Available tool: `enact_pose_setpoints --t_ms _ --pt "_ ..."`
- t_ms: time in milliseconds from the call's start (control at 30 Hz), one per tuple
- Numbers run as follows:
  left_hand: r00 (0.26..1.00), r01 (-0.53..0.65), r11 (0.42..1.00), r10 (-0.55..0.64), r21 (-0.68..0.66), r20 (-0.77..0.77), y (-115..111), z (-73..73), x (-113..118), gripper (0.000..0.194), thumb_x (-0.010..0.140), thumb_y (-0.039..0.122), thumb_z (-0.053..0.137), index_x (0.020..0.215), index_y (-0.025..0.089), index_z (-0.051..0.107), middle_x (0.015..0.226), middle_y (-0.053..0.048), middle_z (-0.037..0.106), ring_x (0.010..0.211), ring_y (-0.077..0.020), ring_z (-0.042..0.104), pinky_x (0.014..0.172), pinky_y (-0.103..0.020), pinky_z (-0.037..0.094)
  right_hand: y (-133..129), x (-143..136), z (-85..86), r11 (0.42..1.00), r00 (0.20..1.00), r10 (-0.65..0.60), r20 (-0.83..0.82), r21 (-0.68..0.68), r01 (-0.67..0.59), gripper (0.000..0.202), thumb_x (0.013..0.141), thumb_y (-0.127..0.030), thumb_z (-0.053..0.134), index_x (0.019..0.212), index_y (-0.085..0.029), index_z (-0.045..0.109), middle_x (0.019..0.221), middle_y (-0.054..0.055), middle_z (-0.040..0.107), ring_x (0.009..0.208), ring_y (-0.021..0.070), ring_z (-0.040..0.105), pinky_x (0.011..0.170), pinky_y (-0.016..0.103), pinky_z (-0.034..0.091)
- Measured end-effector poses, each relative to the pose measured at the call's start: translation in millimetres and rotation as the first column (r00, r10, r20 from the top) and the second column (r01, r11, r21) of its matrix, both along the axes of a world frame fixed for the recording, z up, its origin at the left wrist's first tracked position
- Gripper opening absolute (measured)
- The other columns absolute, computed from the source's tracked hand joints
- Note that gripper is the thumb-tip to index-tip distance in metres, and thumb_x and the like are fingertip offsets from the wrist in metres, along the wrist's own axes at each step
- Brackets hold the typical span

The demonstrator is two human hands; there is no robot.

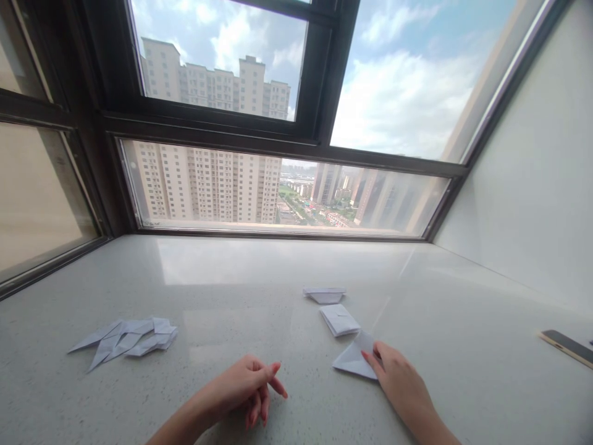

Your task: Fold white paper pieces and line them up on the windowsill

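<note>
My right hand (402,378) has its thumb on a white paper triangle (353,358) and its bent fingers at the right edge, gripping it near the surface. Just beyond lies a small folded paper square (340,320), its near corner close to the triangle. Farther back is a flat, boat-shaped folded paper piece (325,296). My left hand (248,389) rests in the middle foreground with fingers loosely bent and apart, holding nothing. Several angular folded paper pieces (127,341) lie overlapping on the left.
Everything lies on a speckled white, glossy sill (222,315). Dark window frames (278,139) rise behind it, with tall buildings outside. A white wall (532,185) closes the right side. A dark, flat object with a light edge (569,347) lies at the far right.
</note>
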State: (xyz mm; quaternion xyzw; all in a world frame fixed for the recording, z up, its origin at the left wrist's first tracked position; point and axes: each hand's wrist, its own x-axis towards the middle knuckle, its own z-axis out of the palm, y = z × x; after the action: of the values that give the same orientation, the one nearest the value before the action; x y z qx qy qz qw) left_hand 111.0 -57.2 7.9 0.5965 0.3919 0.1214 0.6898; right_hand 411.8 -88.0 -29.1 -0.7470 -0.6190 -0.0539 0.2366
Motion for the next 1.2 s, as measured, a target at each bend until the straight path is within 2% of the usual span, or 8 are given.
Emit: enact_pose_setpoints --t_ms 100,300,400,600,800,1000,1100,1200 --pt "1.0 0.003 1.0 -0.003 0.007 0.005 0 -0.3 0 0.071 0.06 0.075 0.037 0.074 0.01 0.062 0.042 0.001 0.051 0.031 -0.0068 0.038 0.036 -0.02 0.026 -1 0 0.2 0.998 0.997 0.065 -0.048 0.008 -0.065 0.027 0.077 -0.041 0.036 0.056 -0.023 0.037 0.057 0.003 0.055 0.057 0.0199 0.053 0.055 0.029 0.038" --pt "1.0 0.015 1.0 -0.015 0.004 0.005 1 -1.2 0 0.072 0.061 0.075 0.036 0.075 0.01 0.063 0.043 0.001 0.052 0.031 -0.0067 0.038 0.037 -0.02 0.027 0 8 13.1 0.975 0.963 0.192 -0.19 -0.074 -0.209 0.03 0.077 -0.041 0.04 0.054 -0.021 0.042 0.053 0.0 0.053 0.052 0.0153 0.049 0.05 0.024 0.037" --pt "1.0 0.02 1.0 -0.02 0.001 0.008 2 -1.2 -1 0.072 0.06 0.075 0.036 0.074 0.01 0.063 0.043 0.001 0.052 0.031 -0.0066 0.038 0.037 -0.02 0.026 2 10 11.2 0.981 0.97 0.164 -0.181 -0.072 -0.18 0.029 0.076 -0.042 0.041 0.056 -0.021 0.047 0.055 0.001 0.056 0.054 0.0166 0.051 0.052 0.025 0.039" --pt "1.0 0.025 1.0 -0.025 -0.015 0.008 3 -2.4 -1 0.075 0.059 0.076 0.036 0.077 0.008 0.063 0.043 0.001 0.052 0.031 -0.0068 0.038 0.037 -0.021 0.026 4 9 -0.5 0.994 0.974 0.112 -0.196 0.038 -0.106 0.028 0.073 -0.04 0.045 0.079 -0.017 0.059 0.079 0.011 0.065 0.076 0.0241 0.059 0.07 0.031 0.043" --pt "0.999 0.035 0.999 -0.034 -0.03 0.007 4 -4.0 -2 0.073 0.06 0.075 0.036 0.077 0.009 0.063 0.044 0.001 0.052 0.032 -0.0067 0.039 0.038 -0.021 0.027 2 10 -0.2 0.995 0.972 0.091 -0.217 -0.028 -0.1 0.024 0.074 -0.039 0.044 0.07 -0.02 0.058 0.074 0.008 0.064 0.071 0.0225 0.058 0.065 0.03 0.044" --pt "1.0 0.028 1.0 -0.028 -0.008 0.011 3 -3.9 -1 0.073 0.061 0.075 0.036 0.077 0.009 0.063 0.044 0.002 0.051 0.032 -0.0067 0.038 0.038 -0.021 0.026 7 19 -16.1 0.976 0.995 0.103 -0.014 0.197 -0.099 0.042 0.076 -0.049 0.043 0.091 -0.014 0.059 0.078 0.011 0.058 0.076 0.0252 0.054 0.073 0.039 0.041" --pt "0.999 0.035 0.999 -0.034 -0.011 0.002 3 -3.7 -1 0.073 0.06 0.075 0.036 0.077 0.009 0.063 0.044 0.001 0.052 0.032 -0.0068 0.038 0.038 -0.021 0.027 8 22 -20.7 0.967 0.994 0.106 0.015 0.232 -0.107 0.049 0.077 -0.054 0.039 0.095 -0.012 0.058 0.08 0.011 0.057 0.076 0.0251 0.053 0.073 0.039 0.041" --pt "1.0 0.029 1.0 -0.029 -0.007 0.01 3 -3.3 -1 0.072 0.061 0.074 0.037 0.076 0.009 0.063 0.043 0.001 0.051 0.032 -0.0067 0.038 0.038 -0.021 0.027 6 22 -17.7 0.967 0.994 0.112 0.001 0.232 -0.109 0.053 0.078 -0.057 0.036 0.095 -0.011 0.058 0.079 0.011 0.057 0.076 0.0249 0.052 0.073 0.039 0.041"
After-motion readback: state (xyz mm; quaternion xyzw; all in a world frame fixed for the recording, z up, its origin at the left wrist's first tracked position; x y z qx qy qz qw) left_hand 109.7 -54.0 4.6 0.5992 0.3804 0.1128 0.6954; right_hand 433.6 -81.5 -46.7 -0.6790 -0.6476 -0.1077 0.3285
